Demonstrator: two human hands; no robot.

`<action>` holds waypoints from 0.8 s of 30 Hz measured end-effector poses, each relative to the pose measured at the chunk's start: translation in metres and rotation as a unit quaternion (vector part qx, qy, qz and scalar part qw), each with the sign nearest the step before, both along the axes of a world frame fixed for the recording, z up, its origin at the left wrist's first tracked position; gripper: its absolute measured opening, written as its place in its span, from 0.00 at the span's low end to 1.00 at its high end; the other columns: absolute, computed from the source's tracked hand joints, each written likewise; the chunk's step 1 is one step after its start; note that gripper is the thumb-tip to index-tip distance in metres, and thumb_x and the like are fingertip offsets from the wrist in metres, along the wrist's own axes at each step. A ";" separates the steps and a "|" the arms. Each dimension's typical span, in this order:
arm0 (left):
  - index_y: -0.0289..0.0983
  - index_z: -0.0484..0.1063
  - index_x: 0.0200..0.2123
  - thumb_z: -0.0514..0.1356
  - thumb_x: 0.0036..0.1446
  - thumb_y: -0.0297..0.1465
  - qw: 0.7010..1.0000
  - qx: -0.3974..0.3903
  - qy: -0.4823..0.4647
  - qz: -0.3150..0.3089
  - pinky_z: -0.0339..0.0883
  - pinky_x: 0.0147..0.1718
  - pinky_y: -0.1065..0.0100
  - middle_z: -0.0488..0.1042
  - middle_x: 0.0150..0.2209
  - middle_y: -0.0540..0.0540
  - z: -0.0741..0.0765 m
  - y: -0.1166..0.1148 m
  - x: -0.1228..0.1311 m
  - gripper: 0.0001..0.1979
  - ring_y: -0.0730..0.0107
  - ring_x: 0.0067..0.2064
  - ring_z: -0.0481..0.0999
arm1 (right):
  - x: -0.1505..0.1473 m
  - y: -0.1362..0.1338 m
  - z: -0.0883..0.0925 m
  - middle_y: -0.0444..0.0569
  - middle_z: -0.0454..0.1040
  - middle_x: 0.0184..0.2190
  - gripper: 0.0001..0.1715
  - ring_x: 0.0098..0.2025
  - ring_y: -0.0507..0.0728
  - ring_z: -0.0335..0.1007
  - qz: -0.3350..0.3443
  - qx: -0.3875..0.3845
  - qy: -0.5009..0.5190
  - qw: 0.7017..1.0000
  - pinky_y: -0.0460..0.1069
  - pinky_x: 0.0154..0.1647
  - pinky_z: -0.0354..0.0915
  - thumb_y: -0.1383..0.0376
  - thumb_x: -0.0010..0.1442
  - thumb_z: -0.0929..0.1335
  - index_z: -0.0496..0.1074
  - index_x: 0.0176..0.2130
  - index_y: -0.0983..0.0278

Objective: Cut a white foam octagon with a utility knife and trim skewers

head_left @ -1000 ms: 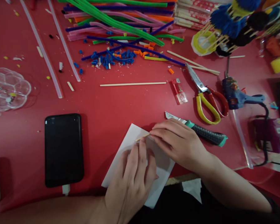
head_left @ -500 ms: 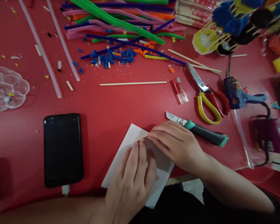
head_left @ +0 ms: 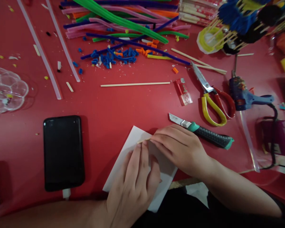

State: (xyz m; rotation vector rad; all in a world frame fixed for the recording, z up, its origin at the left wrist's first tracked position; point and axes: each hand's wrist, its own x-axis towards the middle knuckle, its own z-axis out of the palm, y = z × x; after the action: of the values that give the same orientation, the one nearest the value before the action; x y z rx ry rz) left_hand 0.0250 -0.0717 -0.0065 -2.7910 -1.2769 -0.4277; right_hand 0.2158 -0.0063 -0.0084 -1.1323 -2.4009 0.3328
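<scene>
A white sheet of paper [head_left: 130, 148] lies at the near edge of the red table [head_left: 114, 107]. My left hand [head_left: 135, 183] rests flat on it, fingers stretched out and pressing the paper down. My right hand [head_left: 178, 148] lies across the sheet's far corner, fingers close together over a thin wooden stick [head_left: 143, 140] whose tip pokes out to the left. Most of that stick is hidden under the fingers.
A utility knife [head_left: 204, 133] lies just behind my right hand. Scissors [head_left: 211, 98], a glue gun [head_left: 244, 95], a lighter [head_left: 184, 91], a long wooden stick [head_left: 135, 84] and pipe cleaners [head_left: 123, 22] lie further back. A black phone [head_left: 63, 152] sits to the left, a clear tray [head_left: 6, 90] beyond it.
Both hands stay on the paper and stick in almost the same place. The view has shifted slightly, nothing else has visibly moved.
</scene>
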 end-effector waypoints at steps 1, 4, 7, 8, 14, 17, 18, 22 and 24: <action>0.29 0.70 0.50 0.57 0.67 0.37 1.000 -0.001 0.000 0.000 0.70 0.53 0.52 0.75 0.55 0.26 0.000 0.000 0.000 0.16 0.43 0.57 0.75 | 0.000 0.000 0.000 0.50 0.80 0.35 0.12 0.37 0.56 0.76 -0.001 0.001 0.000 1.000 0.53 0.41 0.73 0.71 0.66 0.65 0.79 0.37 0.66; 0.29 0.70 0.49 0.58 0.66 0.35 1.000 0.003 -0.001 -0.004 0.72 0.51 0.52 0.75 0.54 0.25 0.001 0.001 0.001 0.16 0.43 0.56 0.76 | 0.000 -0.001 0.000 0.50 0.80 0.35 0.12 0.37 0.56 0.75 -0.005 -0.001 0.000 1.000 0.53 0.42 0.73 0.71 0.67 0.65 0.79 0.36 0.65; 0.29 0.70 0.49 0.58 0.65 0.33 1.000 0.006 -0.001 -0.007 0.73 0.50 0.53 0.75 0.54 0.25 0.000 0.001 0.000 0.14 0.43 0.55 0.77 | 0.001 0.000 -0.001 0.50 0.80 0.36 0.12 0.37 0.56 0.75 -0.006 -0.009 0.002 1.000 0.53 0.42 0.73 0.70 0.67 0.65 0.79 0.36 0.64; 0.29 0.70 0.49 0.58 0.65 0.32 1.000 0.007 0.000 -0.006 0.73 0.50 0.53 0.75 0.54 0.25 0.000 0.001 0.000 0.14 0.43 0.56 0.77 | 0.000 0.000 -0.001 0.50 0.80 0.35 0.12 0.38 0.56 0.75 -0.006 -0.009 0.004 1.000 0.53 0.43 0.73 0.70 0.67 0.65 0.78 0.36 0.65; 0.27 0.72 0.49 0.56 0.68 0.32 1.000 0.007 -0.007 0.004 0.73 0.51 0.53 0.76 0.54 0.26 0.002 0.002 0.001 0.14 0.43 0.56 0.77 | 0.000 0.004 0.003 0.49 0.79 0.35 0.08 0.37 0.55 0.75 -0.004 -0.014 0.014 1.000 0.51 0.43 0.72 0.70 0.67 0.66 0.76 0.38 0.64; 0.26 0.72 0.49 0.56 0.68 0.35 1.000 0.007 -0.005 0.001 0.73 0.51 0.53 0.76 0.54 0.26 0.002 0.003 0.002 0.17 0.43 0.55 0.77 | 0.002 0.006 0.007 0.49 0.78 0.36 0.07 0.39 0.55 0.75 -0.002 -0.023 0.020 1.000 0.52 0.44 0.72 0.70 0.67 0.65 0.75 0.40 0.64; 0.25 0.72 0.50 0.56 0.68 0.36 1.000 0.007 -0.004 -0.001 0.73 0.51 0.53 0.76 0.54 0.25 0.002 0.003 0.002 0.18 0.42 0.56 0.77 | 0.003 0.006 0.008 0.49 0.78 0.36 0.08 0.39 0.55 0.74 -0.006 -0.025 0.023 0.999 0.52 0.44 0.72 0.71 0.66 0.65 0.74 0.40 0.64; 0.25 0.72 0.50 0.55 0.69 0.37 1.000 0.011 -0.002 -0.006 0.74 0.51 0.52 0.75 0.55 0.24 0.001 0.003 0.002 0.20 0.41 0.56 0.77 | 0.005 0.008 0.012 0.50 0.78 0.36 0.10 0.38 0.56 0.74 -0.040 -0.015 0.037 0.998 0.53 0.42 0.72 0.74 0.64 0.64 0.73 0.40 0.63; 0.25 0.72 0.50 0.55 0.69 0.37 1.000 0.007 0.002 -0.009 0.74 0.51 0.53 0.75 0.55 0.25 0.001 0.003 0.002 0.20 0.42 0.56 0.77 | 0.006 0.009 0.012 0.50 0.78 0.35 0.09 0.38 0.56 0.75 -0.059 -0.005 0.040 0.997 0.53 0.42 0.72 0.73 0.64 0.65 0.73 0.40 0.62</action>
State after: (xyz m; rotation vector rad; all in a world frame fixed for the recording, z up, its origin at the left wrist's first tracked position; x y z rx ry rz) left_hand 0.0266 -0.0684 -0.0060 -2.7923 -1.2429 -0.4314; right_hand 0.2217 0.0023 0.0040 -1.2349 -2.2550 0.3449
